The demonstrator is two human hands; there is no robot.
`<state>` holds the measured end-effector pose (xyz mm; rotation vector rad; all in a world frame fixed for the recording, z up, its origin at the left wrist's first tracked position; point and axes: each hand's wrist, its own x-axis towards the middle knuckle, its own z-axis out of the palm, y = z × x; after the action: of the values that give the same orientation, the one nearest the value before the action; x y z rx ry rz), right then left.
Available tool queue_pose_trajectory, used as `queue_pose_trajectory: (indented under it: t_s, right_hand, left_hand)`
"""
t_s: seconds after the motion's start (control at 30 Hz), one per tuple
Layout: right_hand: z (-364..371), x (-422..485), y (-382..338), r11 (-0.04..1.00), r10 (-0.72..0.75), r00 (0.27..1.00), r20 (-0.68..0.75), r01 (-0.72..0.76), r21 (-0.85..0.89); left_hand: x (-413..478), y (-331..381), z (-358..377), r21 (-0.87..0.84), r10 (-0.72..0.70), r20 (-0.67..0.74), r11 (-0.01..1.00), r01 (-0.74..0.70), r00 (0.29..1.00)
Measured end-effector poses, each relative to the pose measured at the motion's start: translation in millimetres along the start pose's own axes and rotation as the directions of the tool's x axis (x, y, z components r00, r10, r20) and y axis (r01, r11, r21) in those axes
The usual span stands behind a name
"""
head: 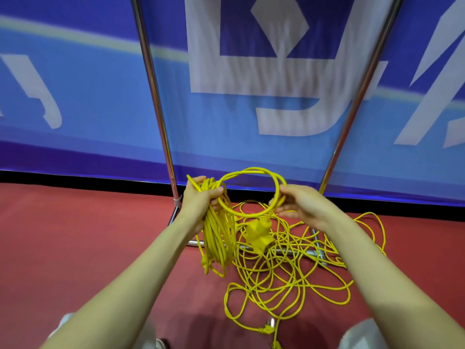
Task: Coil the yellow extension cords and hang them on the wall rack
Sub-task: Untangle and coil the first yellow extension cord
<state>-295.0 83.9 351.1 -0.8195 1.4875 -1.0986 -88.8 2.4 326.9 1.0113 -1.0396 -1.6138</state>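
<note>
Head — left hand (pixel 198 201), right hand (pixel 299 205) grip cord (pixel 218 235); banner lettering (pixel 251 79) unreadable.

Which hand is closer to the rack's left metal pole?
Left. The left hand, gripping the coiled cord, is just right of the pole; the right hand is farther right, pinching a loop.

Rack uprights (pixel 151 84): tops cut off by the upper edge.
Rack base bar (pixel 297 253): partly hidden under loose yellow cord (pixel 289 285).
Banner (pixel 75 96): lettering blurred and cropped.
Socket block (pixel 259 235): outlets too blurred to count.
Plug (pixel 276 345): cut by the lower edge.
Left hand (pixel 198 200): palm hidden behind the coil (pixel 219 238).
</note>
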Motion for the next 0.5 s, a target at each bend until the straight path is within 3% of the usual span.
queue_pose_trajectory:
  t_s: [0.1,0.23,0.33,0.4,0.5]
  right_hand:
    - [1,8,15,0.967,0.055,0.998,0.04,-0.043,-0.252]
    - [7,13,30,0.9,0.058,0.994,0.097,-0.01,-0.436]
    - [9,14,41,0.824,0.16,0.976,0.148,-0.05,-0.564]
    - [11,15,49,0.878,0.245,0.957,0.152,-0.153,-0.453]
    - [17,20,61,0.938,0.345,0.928,0.143,-0.341,-0.055]
  left_hand:
    - [-1,10,-1,0.017,0.089,0.035,0.996,-0.09,0.995]
    - [2,20,-5,0.258,0.214,0.107,0.937,-0.235,0.971]
    - [5,21,-15,0.485,0.253,0.138,0.826,-0.288,0.958]
    - [3,20,-20,0.577,0.23,0.167,0.765,-0.285,0.959]
    - [-1,18,-26,0.651,0.185,0.244,0.697,-0.302,0.952]
